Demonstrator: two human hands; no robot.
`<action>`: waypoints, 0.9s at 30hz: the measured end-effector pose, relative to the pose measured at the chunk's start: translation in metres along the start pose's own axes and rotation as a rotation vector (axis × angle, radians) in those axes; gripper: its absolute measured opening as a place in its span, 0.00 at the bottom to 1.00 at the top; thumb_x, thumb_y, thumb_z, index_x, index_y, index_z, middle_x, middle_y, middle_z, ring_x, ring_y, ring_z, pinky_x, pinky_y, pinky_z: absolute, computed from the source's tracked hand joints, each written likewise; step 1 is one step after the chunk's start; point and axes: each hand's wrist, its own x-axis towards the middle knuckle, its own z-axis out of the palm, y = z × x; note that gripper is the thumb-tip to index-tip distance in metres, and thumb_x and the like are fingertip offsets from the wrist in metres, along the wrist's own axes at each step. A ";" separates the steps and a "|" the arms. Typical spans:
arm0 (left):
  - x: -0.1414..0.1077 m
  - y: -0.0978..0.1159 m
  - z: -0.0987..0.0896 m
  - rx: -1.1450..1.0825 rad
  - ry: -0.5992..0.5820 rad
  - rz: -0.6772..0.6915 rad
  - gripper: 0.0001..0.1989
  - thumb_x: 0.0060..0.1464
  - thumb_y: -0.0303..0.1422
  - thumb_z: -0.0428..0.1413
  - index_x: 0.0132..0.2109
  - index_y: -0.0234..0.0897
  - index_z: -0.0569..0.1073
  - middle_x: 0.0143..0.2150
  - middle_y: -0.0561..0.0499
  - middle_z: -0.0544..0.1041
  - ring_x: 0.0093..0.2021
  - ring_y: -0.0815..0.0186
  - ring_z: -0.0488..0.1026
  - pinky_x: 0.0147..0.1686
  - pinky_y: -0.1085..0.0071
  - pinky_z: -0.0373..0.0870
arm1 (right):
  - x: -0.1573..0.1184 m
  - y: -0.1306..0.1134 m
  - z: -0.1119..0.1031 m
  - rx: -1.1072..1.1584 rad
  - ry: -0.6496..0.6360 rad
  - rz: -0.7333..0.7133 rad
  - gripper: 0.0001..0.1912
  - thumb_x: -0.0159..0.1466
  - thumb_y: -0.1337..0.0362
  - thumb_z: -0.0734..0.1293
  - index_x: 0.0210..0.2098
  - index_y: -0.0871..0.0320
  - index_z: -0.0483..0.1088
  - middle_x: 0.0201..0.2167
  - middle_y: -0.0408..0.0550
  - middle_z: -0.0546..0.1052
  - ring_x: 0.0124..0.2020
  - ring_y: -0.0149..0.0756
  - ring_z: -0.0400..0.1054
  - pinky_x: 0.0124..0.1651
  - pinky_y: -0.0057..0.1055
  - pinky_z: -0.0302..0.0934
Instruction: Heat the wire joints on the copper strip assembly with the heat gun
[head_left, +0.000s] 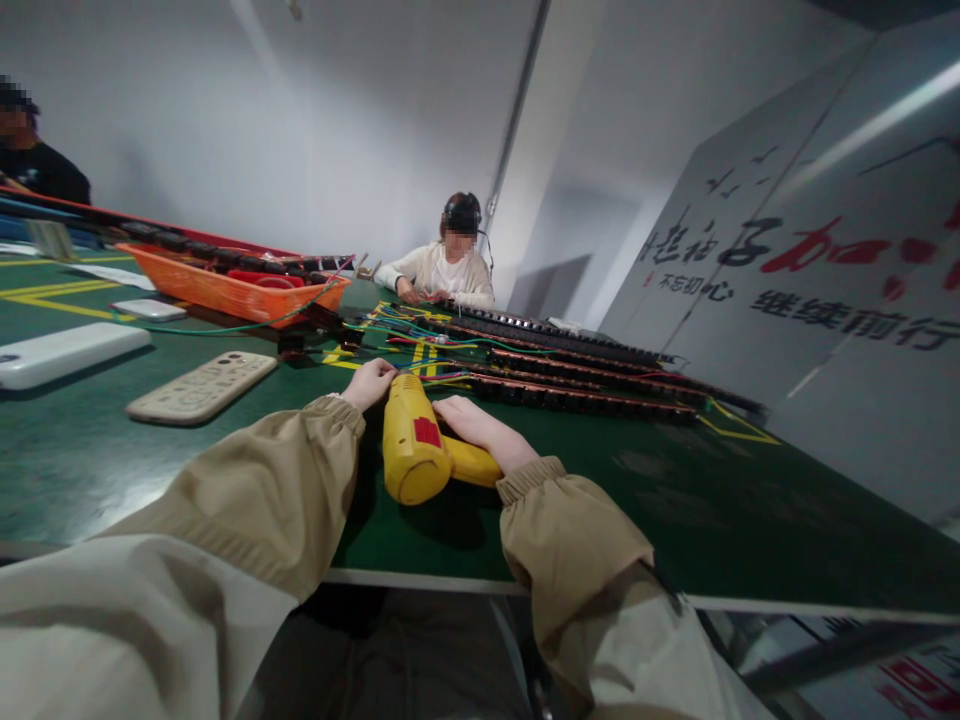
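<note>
A yellow heat gun (pixel 415 455) with a red label lies on the green table in front of me, its rear end towards me and its handle to the right. My left hand (pixel 369 384) is just left of the gun's far end, fingertips pinched together where thin coloured wires (pixel 444 378) come in from the right. My right hand (pixel 471 420) lies beyond the handle, close against the gun. Its fingertips are hidden behind the gun's body, so their grip does not show. The wires lead to long black strips with copper-coloured edges (pixel 577 392).
An orange tray (pixel 217 290) with dark strips stands at the back left. A patterned phone case (pixel 202 388), a white box-like object (pixel 71 355) and a small white item (pixel 148 309) lie left. Across the table sits a co-worker (pixel 450 265); another person (pixel 41 165) is far left.
</note>
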 end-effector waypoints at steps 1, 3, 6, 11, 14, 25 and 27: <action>0.000 0.000 0.000 0.001 0.002 -0.001 0.11 0.52 0.33 0.50 0.36 0.32 0.75 0.38 0.45 0.78 0.38 0.63 0.74 0.39 0.72 0.69 | 0.001 0.001 0.000 0.002 -0.005 0.001 0.18 0.65 0.63 0.52 0.21 0.57 0.63 0.28 0.44 0.71 0.31 0.31 0.61 0.33 0.30 0.54; 0.000 0.001 0.000 0.002 0.005 -0.001 0.11 0.52 0.32 0.50 0.36 0.32 0.75 0.38 0.45 0.78 0.38 0.64 0.74 0.40 0.72 0.69 | 0.002 0.003 0.001 -0.001 -0.015 0.008 0.18 0.65 0.62 0.52 0.21 0.57 0.63 0.28 0.44 0.71 0.31 0.32 0.62 0.33 0.30 0.54; -0.001 0.002 0.000 -0.001 0.001 -0.005 0.10 0.52 0.32 0.50 0.37 0.32 0.75 0.38 0.45 0.78 0.39 0.63 0.74 0.41 0.71 0.69 | 0.003 0.004 0.001 -0.005 -0.016 0.000 0.19 0.65 0.63 0.52 0.21 0.57 0.63 0.27 0.44 0.70 0.30 0.31 0.61 0.33 0.30 0.54; -0.003 0.006 -0.001 -0.007 0.006 -0.023 0.10 0.52 0.31 0.50 0.37 0.31 0.75 0.38 0.44 0.78 0.39 0.63 0.74 0.40 0.71 0.69 | -0.006 0.007 -0.002 -0.009 -0.016 -0.058 0.15 0.63 0.64 0.54 0.24 0.59 0.66 0.27 0.42 0.70 0.30 0.30 0.61 0.32 0.28 0.54; -0.004 0.006 -0.001 -0.014 0.006 -0.017 0.10 0.52 0.31 0.50 0.37 0.31 0.75 0.38 0.44 0.78 0.39 0.63 0.74 0.40 0.72 0.69 | -0.014 0.011 -0.006 -0.024 -0.021 -0.107 0.08 0.59 0.65 0.60 0.31 0.59 0.70 0.31 0.43 0.73 0.33 0.31 0.64 0.35 0.27 0.56; -0.003 0.002 0.001 -0.032 0.031 -0.002 0.10 0.50 0.31 0.51 0.36 0.33 0.75 0.36 0.46 0.78 0.38 0.63 0.74 0.40 0.71 0.69 | -0.026 0.019 -0.014 -0.035 0.034 -0.191 0.10 0.58 0.61 0.65 0.34 0.61 0.73 0.32 0.46 0.76 0.32 0.33 0.67 0.36 0.28 0.59; -0.003 0.002 0.001 -0.040 0.028 -0.009 0.09 0.51 0.31 0.51 0.35 0.32 0.75 0.36 0.45 0.78 0.38 0.63 0.74 0.39 0.71 0.69 | -0.027 0.020 -0.014 -0.044 0.039 -0.184 0.10 0.58 0.61 0.65 0.34 0.61 0.73 0.31 0.46 0.76 0.32 0.33 0.67 0.36 0.28 0.59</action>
